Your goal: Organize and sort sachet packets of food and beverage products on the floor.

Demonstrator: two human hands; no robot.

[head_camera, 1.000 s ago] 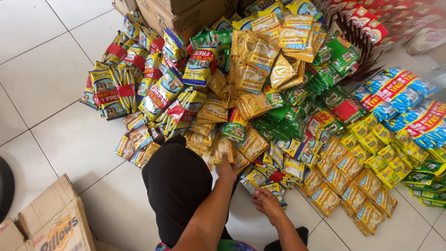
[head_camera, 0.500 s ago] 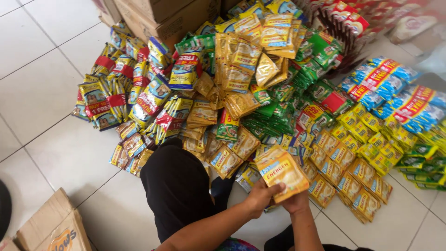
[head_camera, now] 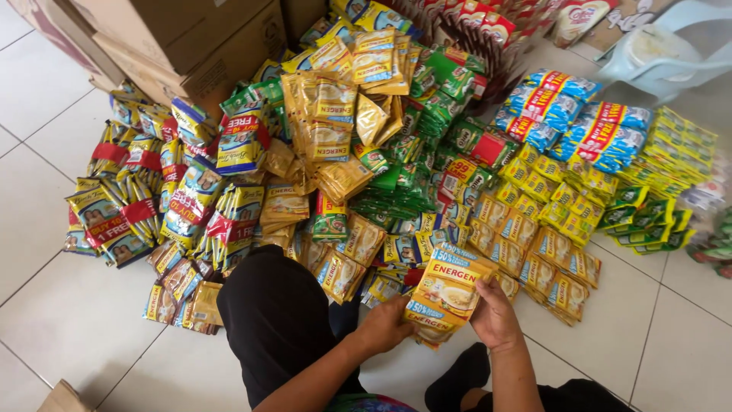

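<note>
Two hands of yours are busy with one thing: a bundle of yellow-orange drink sachets (head_camera: 446, 294), held up just in front of your black-trousered knee (head_camera: 278, 313), at about 6 o'clock of the big heap. Your left hand (head_camera: 385, 328) is clamped on the lower corner of the bundle, fingers closed around its edge. Your right hand (head_camera: 496, 317) grips the right side, thumb on the front and fingers behind. The bundle is lifted off the tiled floor (head_camera: 46, 229) and tilted, with its top toward 1 o'clock. I judge that you are at the step of gathering and squaring the sachets into one stack. Whatever you do with it after, it calls for a firm pinch on both sides, because such glossy packets probably slide apart easily. Rows of small yellow sachets (head_camera: 549, 252) lie just beside the bundle at 3 o'clock. The green sachets (head_camera: 396, 187) lie at 12 o'clock, the blue packs (head_camera: 572, 114) at 1 o'clock, and the cardboard boxes (head_camera: 175, 38) stand far at 11 o'clock.
</note>
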